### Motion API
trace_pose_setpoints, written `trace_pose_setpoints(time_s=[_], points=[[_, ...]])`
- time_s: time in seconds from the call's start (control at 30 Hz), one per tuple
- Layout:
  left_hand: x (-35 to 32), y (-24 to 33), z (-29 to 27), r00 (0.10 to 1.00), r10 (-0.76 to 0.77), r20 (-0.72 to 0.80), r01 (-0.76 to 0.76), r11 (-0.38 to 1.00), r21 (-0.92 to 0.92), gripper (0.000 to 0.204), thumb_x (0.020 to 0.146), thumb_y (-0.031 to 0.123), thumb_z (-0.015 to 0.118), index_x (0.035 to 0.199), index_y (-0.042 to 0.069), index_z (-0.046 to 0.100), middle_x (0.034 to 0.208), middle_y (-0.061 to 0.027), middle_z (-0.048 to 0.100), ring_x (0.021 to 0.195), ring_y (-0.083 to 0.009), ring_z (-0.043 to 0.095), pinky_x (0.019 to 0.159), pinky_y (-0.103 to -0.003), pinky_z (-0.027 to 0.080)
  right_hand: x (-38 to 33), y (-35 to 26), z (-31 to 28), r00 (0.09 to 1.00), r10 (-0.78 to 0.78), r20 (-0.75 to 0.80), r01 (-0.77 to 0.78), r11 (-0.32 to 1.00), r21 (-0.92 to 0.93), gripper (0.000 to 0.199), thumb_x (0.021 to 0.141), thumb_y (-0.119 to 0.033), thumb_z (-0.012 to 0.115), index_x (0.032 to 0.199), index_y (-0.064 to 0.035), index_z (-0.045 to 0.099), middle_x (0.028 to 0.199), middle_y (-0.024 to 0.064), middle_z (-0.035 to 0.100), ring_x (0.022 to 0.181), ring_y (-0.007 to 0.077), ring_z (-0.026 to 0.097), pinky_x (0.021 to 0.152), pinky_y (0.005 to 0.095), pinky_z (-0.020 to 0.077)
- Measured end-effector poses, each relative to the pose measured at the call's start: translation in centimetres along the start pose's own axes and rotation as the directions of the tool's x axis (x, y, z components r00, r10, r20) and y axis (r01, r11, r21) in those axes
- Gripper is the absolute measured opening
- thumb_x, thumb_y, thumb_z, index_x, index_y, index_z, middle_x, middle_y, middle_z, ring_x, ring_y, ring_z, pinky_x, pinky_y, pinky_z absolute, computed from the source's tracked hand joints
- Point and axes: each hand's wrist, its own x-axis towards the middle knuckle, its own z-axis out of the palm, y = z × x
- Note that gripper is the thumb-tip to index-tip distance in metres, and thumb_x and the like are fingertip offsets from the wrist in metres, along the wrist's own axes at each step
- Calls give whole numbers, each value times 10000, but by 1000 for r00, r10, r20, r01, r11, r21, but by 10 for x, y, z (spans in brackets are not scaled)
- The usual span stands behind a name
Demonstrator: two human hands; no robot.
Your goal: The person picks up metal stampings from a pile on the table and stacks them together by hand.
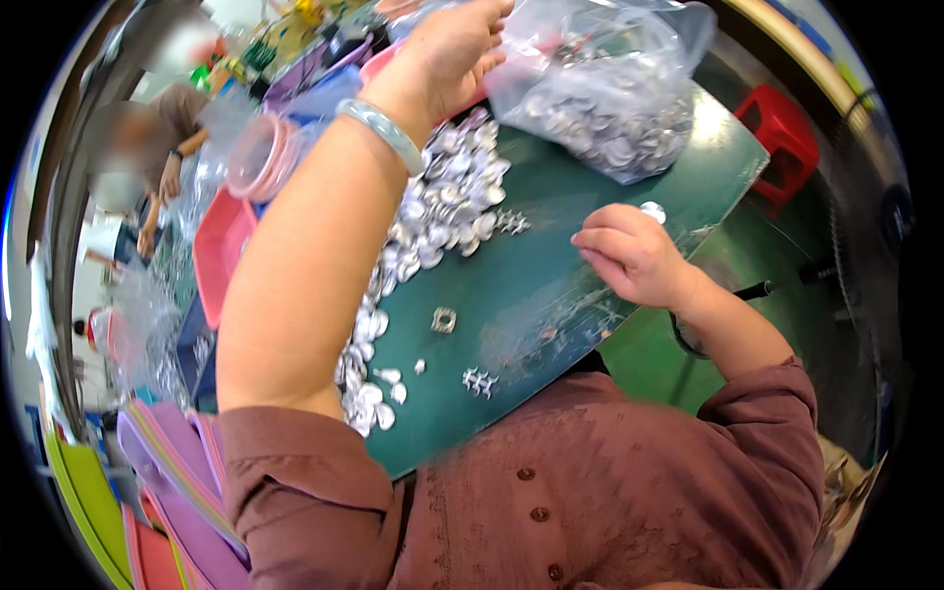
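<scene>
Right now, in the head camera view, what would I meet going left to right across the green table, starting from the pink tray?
Pink plastic tray → heap of shiny silver metal caps → small square silver nut → right hand, fingers curled → red plastic stool beyond the green table.

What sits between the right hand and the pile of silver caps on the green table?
Nothing visible. The right hand rests on the green table, and only bare tabletop lies between it and the pile of silver caps. The square nut lies lower, out of that path.
</scene>
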Motion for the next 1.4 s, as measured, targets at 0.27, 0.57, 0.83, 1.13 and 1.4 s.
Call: trace_pose_setpoints(time_s=[0.27, 0.57, 0.83, 1.13, 1.4], points=[[-130, 23, -102, 997, -47, -64, 49, 998, 36, 351, 891, 257, 431, 1093, -20, 506, 1044, -135, 556, 955, -208, 547, 833, -311, 447, 44, 0, 48, 950, 76, 303, -82, 997, 7, 93, 736, -103, 581, 803, -40, 590, 775, 93, 544, 772, 276, 544, 654, 370, 439], [-275, -45, -125, 948, -152, -279, 48, 937, -347, 340, 882, 250, 433, 1079, -18, 504, 1026, -134, 572, 915, -208, 566, 784, -317, 467, 112, -3, 170, 911, 179, 372, -97, 969, -228, 239, 713, -264, 605, 762, -30, 612, 799, 122, 577, 774, 302, 572, 675, 395, 461], [-309, -83, -122, 929, -202, -310, 24, 870, -493, 305, 876, 214, 448, 1067, -12, 518, 998, -137, 582, 901, -216, 574, 774, -320, 472, 120, -1, 168, 829, 439, 346, -439, 895, -84, 163, 665, -140, 540, 706, 1, 612, 678, 156, 595, 625, 299, 586, 599, 389, 463], [-309, -112, -110, 926, -287, -246, 72, 772, -631, 310, 878, 164, 432, 1120, -26, 470, 1007, -143, 572, 877, -209, 570, 764, -312, 473, 119, -43, 142, 581, 389, 715, -813, 307, 494, 89, 757, -114, 601, 746, -26, 605, 619, -1, 546, 516, 50, 428, 471, 178, 336], [-314, -115, -102, 928, -305, -215, 2, 581, -814, 371, 904, 256, 395, 1143, -21, 456, 1064, -173, 539, 959, -263, 541, 841, -371, 445, 108, -81, 151, 741, 269, 616, -630, 595, 499, 124, 771, -134, 583, 762, -12, 598, 613, -26, 530, 563, 60, 454, 523, 214, 389]])
